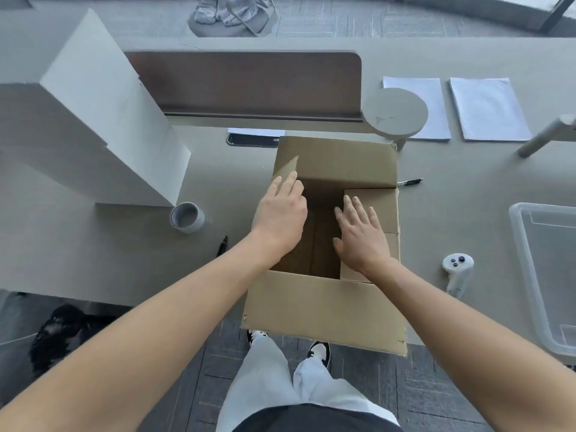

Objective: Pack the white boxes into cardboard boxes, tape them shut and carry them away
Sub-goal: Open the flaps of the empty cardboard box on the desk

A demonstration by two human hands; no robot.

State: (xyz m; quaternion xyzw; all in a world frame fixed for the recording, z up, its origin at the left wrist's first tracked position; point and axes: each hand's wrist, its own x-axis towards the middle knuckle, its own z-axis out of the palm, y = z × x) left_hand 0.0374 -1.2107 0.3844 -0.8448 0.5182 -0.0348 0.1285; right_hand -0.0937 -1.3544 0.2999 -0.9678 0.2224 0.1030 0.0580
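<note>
An open cardboard box (324,310) stands at the table's near edge, its near flap hanging over the edge. Its inside looks dark and bare. My left hand (280,216) lies with straight fingers on the box's left flap. My right hand (361,235) presses flat on the right flap, which is folded inward. A stack of large white boxes (93,126) stands on the table to the left. A roll of tape (187,217) sits just in front of that stack.
A black marker (222,244) lies left of the box and a pen (410,181) behind its right corner. A white controller (456,272) and a clear plastic bin (548,275) are at right. Paper sheets (489,110), a round stand (394,112) and a brown divider (249,85) lie farther back.
</note>
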